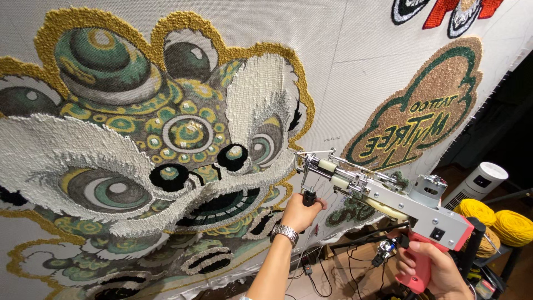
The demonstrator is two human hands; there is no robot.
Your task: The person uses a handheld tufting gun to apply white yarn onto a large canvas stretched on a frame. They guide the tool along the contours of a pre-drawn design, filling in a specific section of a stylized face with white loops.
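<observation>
Left hand (pixel 300 213), arm raised and extended, fingers clenched around the black front handle of the tufting gun (pixel 383 194). Right hand (pixel 433 269) grasps its pink rear grip; gun tip sits against the stretched backing cloth (pixel 355 66) beside the lion-head tufted design (pixel 155 150).

Two bare forearms, one wristwatch

The left hand (pixel 300 210) comes into view from about 6 o'clock on a bare forearm with no sleeve showing; a silver metal wristwatch (pixel 285 233) with a linked band circles the wrist, its case turned toward 5 o'clock. The right hand (pixel 438 272), at about 4 o'clock near the frame's bottom edge, is bare too, with no ring, glove or sleeve visible; its wrist is cut off by the edge.
</observation>
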